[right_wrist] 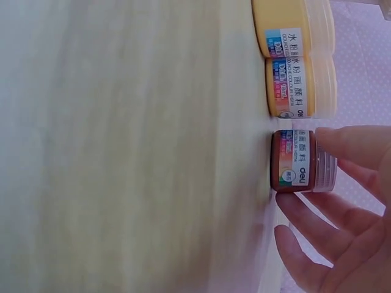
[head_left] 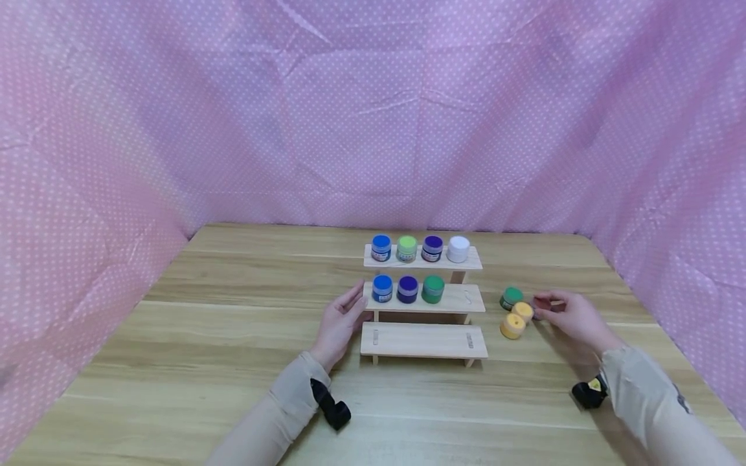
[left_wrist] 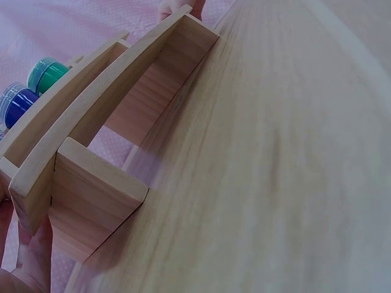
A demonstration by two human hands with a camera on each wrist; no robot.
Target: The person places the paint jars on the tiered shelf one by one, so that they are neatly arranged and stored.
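A three-tier wooden display rack (head_left: 422, 340) stands on the table. My left hand (head_left: 342, 320) holds its left end at the middle tier; in the left wrist view the fingers (left_wrist: 36, 256) reach up beside the end of a board. Over at the right, my right hand (head_left: 574, 317) pinches a brown paint jar (right_wrist: 294, 160) between thumb and fingers. That jar appears upright on the table, mostly hidden by the hand in the head view. Beside it are two yellow paint jars (head_left: 513, 325) and a green paint jar (head_left: 511, 298).
The top tier bears several jars: blue (head_left: 381, 248), light green (head_left: 406, 248), purple (head_left: 432, 248) and white (head_left: 458, 249). On the middle tier are blue (head_left: 382, 288), purple (head_left: 407, 289) and green (head_left: 433, 289) jars. Pink dotted cloth (head_left: 373, 129) surrounds the table (head_left: 233, 310).
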